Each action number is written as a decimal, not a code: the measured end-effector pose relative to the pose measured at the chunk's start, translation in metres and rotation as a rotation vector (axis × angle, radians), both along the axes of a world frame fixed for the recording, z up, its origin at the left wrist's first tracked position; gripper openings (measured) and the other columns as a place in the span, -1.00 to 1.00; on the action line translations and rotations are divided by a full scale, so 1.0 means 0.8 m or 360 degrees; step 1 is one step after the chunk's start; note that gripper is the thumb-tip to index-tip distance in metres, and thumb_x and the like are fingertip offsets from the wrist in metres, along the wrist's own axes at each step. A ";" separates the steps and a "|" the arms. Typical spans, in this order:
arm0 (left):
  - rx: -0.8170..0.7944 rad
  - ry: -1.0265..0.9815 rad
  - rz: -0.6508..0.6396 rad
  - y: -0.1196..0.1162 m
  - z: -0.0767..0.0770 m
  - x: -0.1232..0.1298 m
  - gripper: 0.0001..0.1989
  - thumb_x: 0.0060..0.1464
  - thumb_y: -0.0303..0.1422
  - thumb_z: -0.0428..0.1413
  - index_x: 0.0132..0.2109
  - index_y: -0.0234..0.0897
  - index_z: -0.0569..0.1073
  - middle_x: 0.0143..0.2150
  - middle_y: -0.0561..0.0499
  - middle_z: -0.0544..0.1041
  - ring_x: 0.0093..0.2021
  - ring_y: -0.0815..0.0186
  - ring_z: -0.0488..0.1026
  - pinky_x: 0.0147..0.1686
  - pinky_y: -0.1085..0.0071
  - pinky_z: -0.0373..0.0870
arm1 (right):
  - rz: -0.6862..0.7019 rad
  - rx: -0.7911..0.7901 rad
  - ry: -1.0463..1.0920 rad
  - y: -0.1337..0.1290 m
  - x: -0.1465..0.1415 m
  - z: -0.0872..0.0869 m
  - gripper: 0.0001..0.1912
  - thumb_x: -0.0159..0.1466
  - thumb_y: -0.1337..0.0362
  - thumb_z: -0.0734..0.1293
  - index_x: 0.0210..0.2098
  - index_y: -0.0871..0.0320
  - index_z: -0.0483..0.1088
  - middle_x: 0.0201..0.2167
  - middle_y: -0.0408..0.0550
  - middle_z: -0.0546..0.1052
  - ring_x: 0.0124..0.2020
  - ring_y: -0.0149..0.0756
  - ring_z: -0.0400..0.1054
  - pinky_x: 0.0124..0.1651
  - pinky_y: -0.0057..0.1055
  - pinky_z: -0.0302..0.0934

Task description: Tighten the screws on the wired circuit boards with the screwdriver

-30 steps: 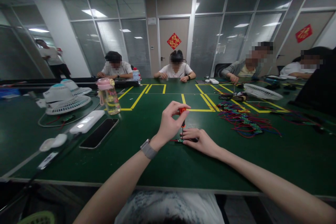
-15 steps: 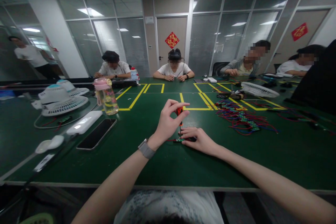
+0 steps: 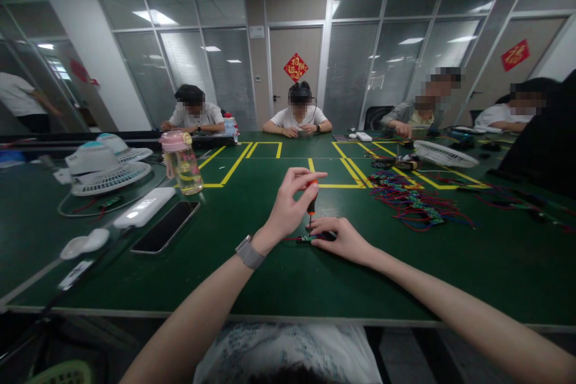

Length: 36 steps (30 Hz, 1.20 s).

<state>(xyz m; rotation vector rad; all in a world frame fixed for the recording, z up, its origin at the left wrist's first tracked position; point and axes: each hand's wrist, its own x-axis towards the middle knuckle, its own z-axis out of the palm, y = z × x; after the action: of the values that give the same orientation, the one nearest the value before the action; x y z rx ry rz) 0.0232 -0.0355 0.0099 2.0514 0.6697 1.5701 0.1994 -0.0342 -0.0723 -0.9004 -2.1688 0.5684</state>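
Note:
My left hand (image 3: 291, 201) is closed around the orange and black handle of a screwdriver (image 3: 311, 207), index finger reaching over its top. The screwdriver stands nearly upright, its tip down at a small green circuit board (image 3: 306, 239) on the table. Red wire runs out from the board's left side. My right hand (image 3: 344, 240) rests low on the table, its fingers closed against the board's right end. A dark piece shows under those fingers; its kind is hidden.
Right of my hands lies a heap of wired circuit boards (image 3: 411, 201), with a white fan part (image 3: 445, 154) behind it. On the left are a phone (image 3: 166, 228), a white power strip (image 3: 144, 207), a pink-lidded bottle (image 3: 182, 162) and fans (image 3: 110, 171). Several people sit across the green table (image 3: 252, 297).
The thumb of my left hand has shifted on the screwdriver handle, and the handle leans slightly more to the right. My right hand stays put. A person at far left has moved further left.

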 end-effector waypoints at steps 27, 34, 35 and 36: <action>-0.0159 -0.0190 -0.0189 -0.001 -0.004 0.005 -0.71 0.25 -0.35 -0.02 0.03 -0.24 0.48 -0.02 -0.11 0.45 -0.09 0.31 0.47 -0.13 0.40 0.47 | -0.0004 -0.0134 0.0087 -0.001 -0.001 0.002 -0.90 0.12 0.28 0.44 -0.34 0.12 0.58 -0.17 0.03 0.61 -0.08 -0.16 0.48 0.08 -0.14 0.31; 0.0024 -0.0110 0.0124 -0.001 -0.004 0.003 -0.81 0.16 -0.33 0.11 -0.11 -0.20 0.57 -0.12 -0.06 0.41 -0.11 0.33 0.42 -0.16 0.46 0.44 | -0.0047 -0.0082 0.0106 -0.005 -0.003 0.003 -0.92 0.13 0.29 0.43 -0.37 0.15 0.56 -0.21 0.03 0.61 -0.11 -0.17 0.49 0.03 -0.19 0.34; 0.0030 -0.0110 0.0120 -0.001 -0.004 0.003 -0.79 0.19 -0.33 0.08 -0.10 -0.19 0.57 -0.08 -0.07 0.40 -0.06 0.31 0.41 -0.12 0.45 0.44 | -0.0043 -0.0081 0.0103 -0.005 -0.003 0.003 -0.91 0.13 0.28 0.42 -0.36 0.15 0.56 -0.21 0.03 0.61 -0.11 -0.17 0.49 0.03 -0.19 0.34; 0.0013 -0.0123 0.0081 -0.001 -0.003 0.003 -0.76 0.22 -0.34 0.03 -0.06 -0.19 0.55 -0.05 -0.08 0.40 -0.03 0.30 0.41 -0.10 0.44 0.44 | -0.0035 -0.0080 0.0099 -0.005 -0.003 0.004 -0.90 0.13 0.28 0.43 -0.36 0.15 0.56 -0.21 0.03 0.61 -0.11 -0.17 0.49 0.03 -0.20 0.34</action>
<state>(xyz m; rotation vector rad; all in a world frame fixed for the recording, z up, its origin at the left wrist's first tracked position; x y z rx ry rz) 0.0255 -0.0365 0.0071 1.9830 0.6929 1.6738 0.1972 -0.0379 -0.0694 -0.9203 -2.0946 0.6342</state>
